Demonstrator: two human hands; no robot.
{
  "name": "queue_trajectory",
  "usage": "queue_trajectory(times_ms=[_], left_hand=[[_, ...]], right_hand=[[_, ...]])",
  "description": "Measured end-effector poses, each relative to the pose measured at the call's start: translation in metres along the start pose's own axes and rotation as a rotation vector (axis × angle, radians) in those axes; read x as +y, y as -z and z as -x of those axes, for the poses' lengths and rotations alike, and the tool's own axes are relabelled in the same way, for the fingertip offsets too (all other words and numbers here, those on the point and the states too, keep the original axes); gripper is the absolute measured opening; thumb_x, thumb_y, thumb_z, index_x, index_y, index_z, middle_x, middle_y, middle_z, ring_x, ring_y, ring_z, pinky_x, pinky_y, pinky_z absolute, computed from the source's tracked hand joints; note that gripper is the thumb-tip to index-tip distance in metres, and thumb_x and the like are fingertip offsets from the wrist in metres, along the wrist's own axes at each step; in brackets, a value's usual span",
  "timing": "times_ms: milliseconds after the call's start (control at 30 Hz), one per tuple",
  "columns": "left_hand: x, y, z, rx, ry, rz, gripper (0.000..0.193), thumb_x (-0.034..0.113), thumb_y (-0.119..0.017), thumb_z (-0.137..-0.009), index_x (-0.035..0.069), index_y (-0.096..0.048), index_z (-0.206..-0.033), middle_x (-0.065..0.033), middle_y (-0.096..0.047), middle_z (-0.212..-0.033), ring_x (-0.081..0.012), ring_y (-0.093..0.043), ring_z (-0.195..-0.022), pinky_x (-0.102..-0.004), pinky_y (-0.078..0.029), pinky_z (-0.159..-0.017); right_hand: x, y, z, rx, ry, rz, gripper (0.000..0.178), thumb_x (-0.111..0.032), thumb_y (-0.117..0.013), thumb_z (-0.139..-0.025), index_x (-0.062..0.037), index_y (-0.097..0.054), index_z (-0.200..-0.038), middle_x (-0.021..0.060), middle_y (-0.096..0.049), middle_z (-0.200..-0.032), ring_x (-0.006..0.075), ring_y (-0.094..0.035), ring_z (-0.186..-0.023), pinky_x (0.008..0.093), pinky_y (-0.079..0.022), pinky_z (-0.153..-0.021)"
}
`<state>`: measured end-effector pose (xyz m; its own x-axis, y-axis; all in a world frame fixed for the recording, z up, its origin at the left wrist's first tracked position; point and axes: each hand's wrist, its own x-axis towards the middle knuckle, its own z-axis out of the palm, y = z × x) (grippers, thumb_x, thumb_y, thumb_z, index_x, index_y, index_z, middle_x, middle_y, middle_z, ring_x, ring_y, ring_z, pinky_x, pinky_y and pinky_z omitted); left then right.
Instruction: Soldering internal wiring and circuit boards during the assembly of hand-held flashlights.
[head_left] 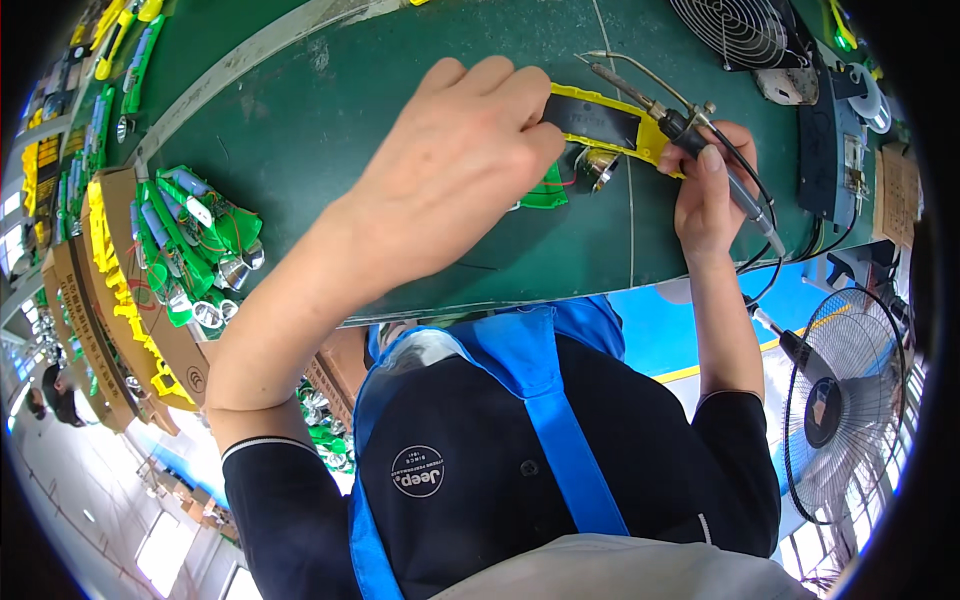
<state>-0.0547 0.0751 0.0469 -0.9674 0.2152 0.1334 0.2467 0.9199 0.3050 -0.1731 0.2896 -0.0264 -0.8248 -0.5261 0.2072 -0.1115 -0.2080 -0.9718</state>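
Yellow casing [650, 140], seemingly braced steady, spans from my curled left hand [470, 140], its hold hidden, to my right hand [706, 200], clamped on the iron [688, 133].

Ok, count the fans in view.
2: a black bench fan at the picture's top right, and a wire-caged fan at lower right; more may be hidden.

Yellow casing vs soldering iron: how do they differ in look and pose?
Colour: the yellow casing is bright, with a dark panel inside; the soldering iron is mostly black and grey.
Shape: the casing is a broad strip; the iron is a slim rod.
Pose: in the picture, the casing slants gently; the iron slants more steeply.
Shared: both are elongated and at the right hand.
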Motion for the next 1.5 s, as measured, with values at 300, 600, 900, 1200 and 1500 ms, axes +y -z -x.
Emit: queue_trajectory(times_ms=[300,600,900,1200,1500], left_hand=[[0.011,-0.014,0.002,0.036,0.001,-0.237,0.009,0.007,-0.057,-0.067,0.007,-0.055,-0.075,-0.0054,-0.049,-0.082,-0.0211,-0.048,-0.083,-0.0328,-0.036,-0.072],[0.033,-0.056,-0.005,0.470,0.041,0.102,0.017,0.005,-0.067,-0.066,0.009,-0.058,-0.080,-0.0032,-0.056,-0.074,-0.0234,-0.054,-0.081,-0.0360,-0.039,-0.077],[0.031,-0.046,-0.017,0.172,0.181,-0.072,0.009,0.005,-0.058,-0.071,0.008,-0.059,-0.080,-0.0055,-0.054,-0.073,-0.0242,-0.054,-0.076,-0.0344,-0.040,-0.073],[0.030,-0.035,-0.028,-0.032,0.208,0.005,0.007,0.005,-0.054,-0.074,0.005,-0.058,-0.079,-0.0082,-0.055,-0.074,-0.0264,-0.054,-0.077,-0.0354,-0.040,-0.075],[0.028,-0.033,-0.029,-0.083,0.207,0.026,0.007,0.006,-0.054,-0.074,0.004,-0.060,-0.079,-0.0090,-0.055,-0.074,-0.0270,-0.055,-0.077,-0.0360,-0.040,-0.076]], right_hand=[[0.000,-0.004,-0.010,0.168,0.236,0.067,0.022,-0.014,-0.050,-0.090,0.0018,-0.047,-0.106,0.0158,-0.060,-0.090,0.0233,-0.060,-0.083,0.0326,-0.044,-0.081],[0.002,-0.029,-0.012,-0.041,-0.130,-0.140,0.030,-0.023,-0.050,-0.092,-0.0021,-0.045,-0.113,0.0110,-0.058,-0.096,0.0168,-0.057,-0.088,0.0297,-0.044,-0.081],[-0.005,0.027,-0.007,0.009,-0.218,-0.307,0.024,-0.020,-0.048,-0.090,-0.0008,-0.048,-0.105,0.0120,-0.059,-0.093,0.0182,-0.056,-0.083,0.0393,-0.042,-0.090],[-0.031,0.051,-0.033,-0.279,-0.430,0.136,0.027,-0.025,-0.059,-0.078,0.0012,-0.053,-0.082,0.0065,-0.053,-0.067,0.0106,-0.050,-0.058,0.0228,-0.038,-0.055],[-0.033,0.044,-0.034,-0.316,-0.439,0.225,0.023,-0.020,-0.060,-0.077,0.0015,-0.053,-0.081,0.0052,-0.055,-0.064,0.0088,-0.052,-0.054,0.0205,-0.040,-0.054]])
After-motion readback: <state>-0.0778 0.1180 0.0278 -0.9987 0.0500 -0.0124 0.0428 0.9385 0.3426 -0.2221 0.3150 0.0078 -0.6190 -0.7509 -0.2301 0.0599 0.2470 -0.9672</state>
